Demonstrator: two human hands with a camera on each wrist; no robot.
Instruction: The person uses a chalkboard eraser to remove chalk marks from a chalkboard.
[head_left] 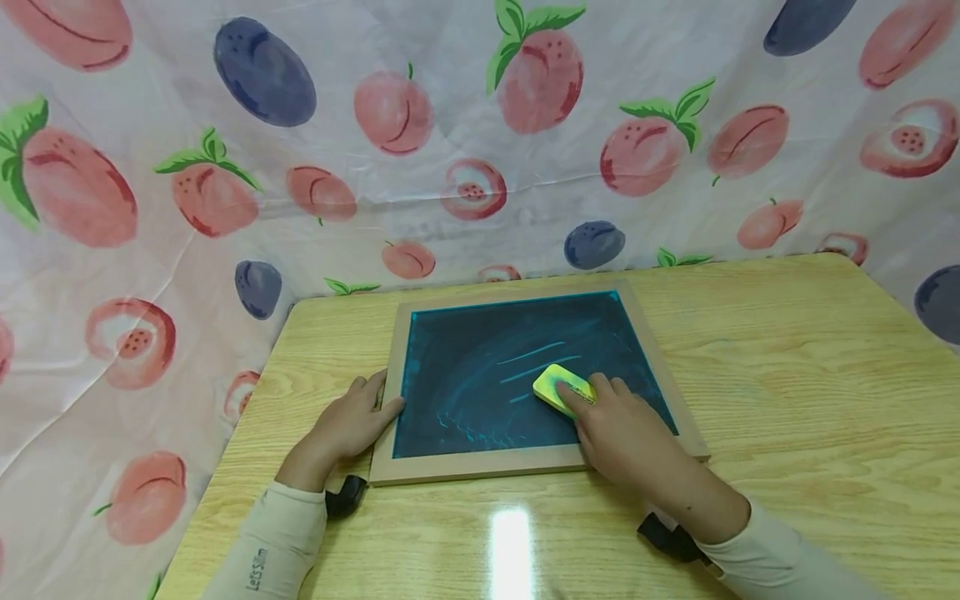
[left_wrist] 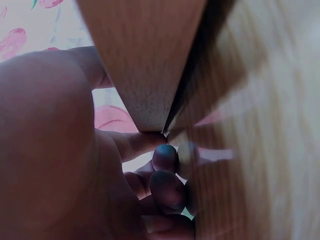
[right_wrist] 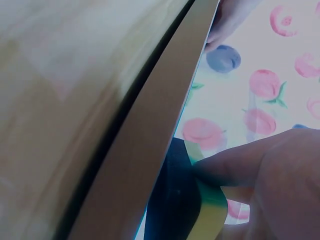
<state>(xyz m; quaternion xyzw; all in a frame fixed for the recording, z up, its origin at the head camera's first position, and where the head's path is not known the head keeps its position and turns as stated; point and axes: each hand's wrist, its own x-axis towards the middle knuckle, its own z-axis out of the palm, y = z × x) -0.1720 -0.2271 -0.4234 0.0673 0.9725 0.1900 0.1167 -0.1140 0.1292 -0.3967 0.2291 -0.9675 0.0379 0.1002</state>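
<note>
A small chalkboard [head_left: 480,333] in a pale wooden frame lies on the table, with faint blue smears and several blue chalk strokes on its dark surface. My right hand [head_left: 626,429] grips a yellow chalkboard eraser [head_left: 553,385] against the board, right of the middle. Up close in the right wrist view, the eraser [right_wrist: 212,212] shows a dark layer on the board side and a yellow back. At the frame's left side, my left hand [head_left: 348,425] holds the edge with the thumb on top. The left wrist view shows curled fingers [left_wrist: 167,190] by the frame's lower edge [left_wrist: 150,100].
The light wood-grain table [head_left: 810,375] extends right of the board and in front of it. A fruit-print cloth [head_left: 420,167] hangs behind the table and down its left side. Black wrist camera mounts [head_left: 347,497] sit at both wrists.
</note>
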